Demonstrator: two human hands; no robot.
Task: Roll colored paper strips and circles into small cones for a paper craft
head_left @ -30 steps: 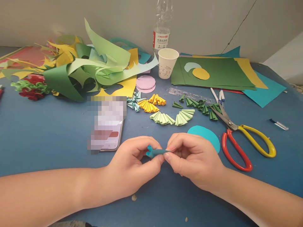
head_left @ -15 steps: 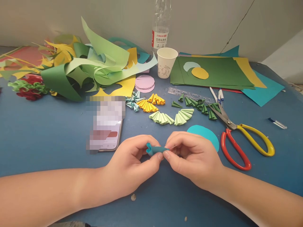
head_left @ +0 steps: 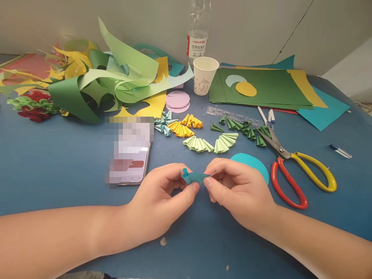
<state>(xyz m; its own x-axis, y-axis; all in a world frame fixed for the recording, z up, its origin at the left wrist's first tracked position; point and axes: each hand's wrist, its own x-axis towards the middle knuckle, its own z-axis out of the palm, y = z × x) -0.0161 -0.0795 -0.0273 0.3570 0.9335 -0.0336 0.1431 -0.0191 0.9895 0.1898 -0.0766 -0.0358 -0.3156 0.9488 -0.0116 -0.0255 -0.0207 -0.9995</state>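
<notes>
A small piece of teal paper (head_left: 195,177), curled into a roll at its left end, is held between my two hands above the table. My left hand (head_left: 167,197) pinches it from the left with thumb and fingers. My right hand (head_left: 236,190) grips its right tip between thumb and forefinger, and a thin needle-like stick pokes out past that fingertip. Behind my right hand lies a flat turquoise paper disc (head_left: 252,167), partly covered by the hand. Rolled paper cones in light green (head_left: 197,144), yellow (head_left: 182,129) and dark green (head_left: 247,130) lie just beyond.
Scissors (head_left: 286,155) with red and yellow handles lie open at the right. A phone (head_left: 142,166) rests left of my hands. Further back are paper scraps (head_left: 124,85), pink discs (head_left: 178,100), a paper cup (head_left: 205,77), a bottle (head_left: 197,44) and coloured sheets (head_left: 267,89).
My right hand has shifted slightly right and up, away from my left fingers. More of the teal paper shows between the hands, and it looks flatter and less tightly rolled.
</notes>
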